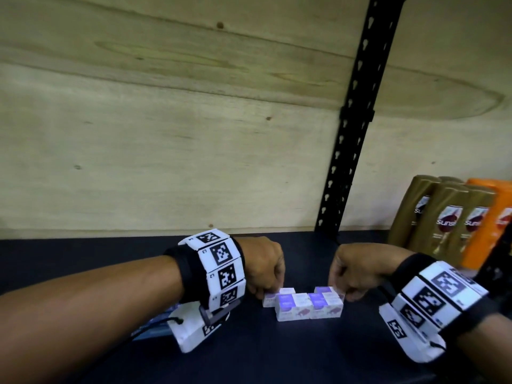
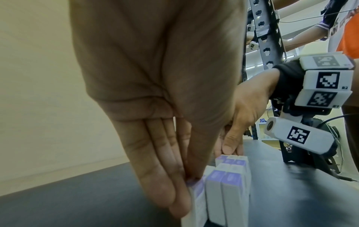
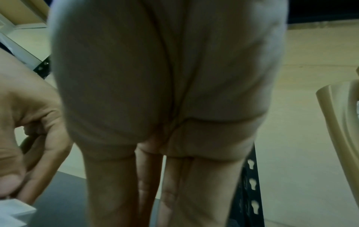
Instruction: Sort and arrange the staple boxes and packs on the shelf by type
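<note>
The head view is evenly lit and wide-angle, bending the black slotted metal upright [image 1: 351,120]. Purple tops of the small white staple boxes [image 1: 304,304] glare. The right wrist view is dim, soft, blurred.

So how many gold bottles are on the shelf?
4 gold bottles, right end: front left, middle, right, one top showing behind; others may be hidden.

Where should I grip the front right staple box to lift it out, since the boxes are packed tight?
Pinch the front right staple box across its front and back faces from above. Its left side abuts a neighbouring box, and the right hand crowds the cluster's right end.
</note>
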Tool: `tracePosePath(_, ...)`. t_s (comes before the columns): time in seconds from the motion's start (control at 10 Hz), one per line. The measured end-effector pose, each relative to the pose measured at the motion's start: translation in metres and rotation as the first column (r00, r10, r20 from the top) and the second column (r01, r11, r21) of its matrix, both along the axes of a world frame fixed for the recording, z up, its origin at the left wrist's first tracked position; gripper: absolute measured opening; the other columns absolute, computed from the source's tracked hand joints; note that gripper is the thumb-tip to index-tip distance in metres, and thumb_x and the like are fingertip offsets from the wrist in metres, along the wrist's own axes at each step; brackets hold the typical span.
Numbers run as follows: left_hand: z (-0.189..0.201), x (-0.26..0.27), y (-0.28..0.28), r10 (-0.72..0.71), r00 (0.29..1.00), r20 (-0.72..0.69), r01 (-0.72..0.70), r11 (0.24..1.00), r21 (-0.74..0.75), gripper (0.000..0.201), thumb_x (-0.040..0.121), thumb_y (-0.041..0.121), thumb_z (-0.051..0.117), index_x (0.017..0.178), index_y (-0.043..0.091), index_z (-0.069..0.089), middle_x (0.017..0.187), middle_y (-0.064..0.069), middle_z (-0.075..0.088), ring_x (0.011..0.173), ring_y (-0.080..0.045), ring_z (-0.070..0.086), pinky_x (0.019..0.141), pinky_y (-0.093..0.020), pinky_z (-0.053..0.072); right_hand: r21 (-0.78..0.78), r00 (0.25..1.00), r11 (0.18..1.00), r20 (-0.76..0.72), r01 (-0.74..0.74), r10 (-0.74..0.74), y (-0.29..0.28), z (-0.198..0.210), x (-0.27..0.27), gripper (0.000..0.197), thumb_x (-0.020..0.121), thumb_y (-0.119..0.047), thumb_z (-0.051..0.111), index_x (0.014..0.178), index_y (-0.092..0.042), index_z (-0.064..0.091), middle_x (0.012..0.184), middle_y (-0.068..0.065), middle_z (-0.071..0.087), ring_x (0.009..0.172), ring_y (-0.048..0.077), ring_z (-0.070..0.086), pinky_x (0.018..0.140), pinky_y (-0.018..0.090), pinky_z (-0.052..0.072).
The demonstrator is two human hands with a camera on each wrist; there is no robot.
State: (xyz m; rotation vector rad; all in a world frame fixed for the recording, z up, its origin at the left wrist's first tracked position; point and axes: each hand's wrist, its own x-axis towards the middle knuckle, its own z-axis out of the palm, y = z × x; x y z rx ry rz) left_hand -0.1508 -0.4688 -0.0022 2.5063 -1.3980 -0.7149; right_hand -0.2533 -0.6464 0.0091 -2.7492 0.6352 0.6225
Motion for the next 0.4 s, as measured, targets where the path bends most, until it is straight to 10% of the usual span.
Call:
tracePosePath(0.2,0.001,-0.006,-0.012,-0.033,0.999,0.032,0.034,0.999,-0.009,0.017,0.091,0.012,0.059,0.101,0.01,0.073,0.087,-0.007,0.075,0.068,-0.011,0.065,0.078,-0.026,0.057,0.103,0.999,0.995,0.05,0.006,-0.011,0.002,-0.004,0.004,0.017,0.09,-0.006,0.064,0.089,-0.017,0.077,0.061,-0.01,0.069,0.059,0.003,0.065,0.069,0.02,0.057)
tracePosePath(0.4,0.003,-0.009,-0.017,-0.037,0.998,0.044,0.037,0.999,0.003,0.016,0.091,0.014,0.06,0.101,0.013,0.073,0.09,-0.007,0.075,0.068,-0.012,0.065,0.078,-0.026,0.056,0.068,0.997,0.995,0.013,-0.072,0.071,0.012,0.001,0.005,0.018,0.095,-0.019,0.061,0.107,-0.022,0.073,0.087,-0.007,0.073,0.077,0.01,0.068,0.081,0.025,0.058)
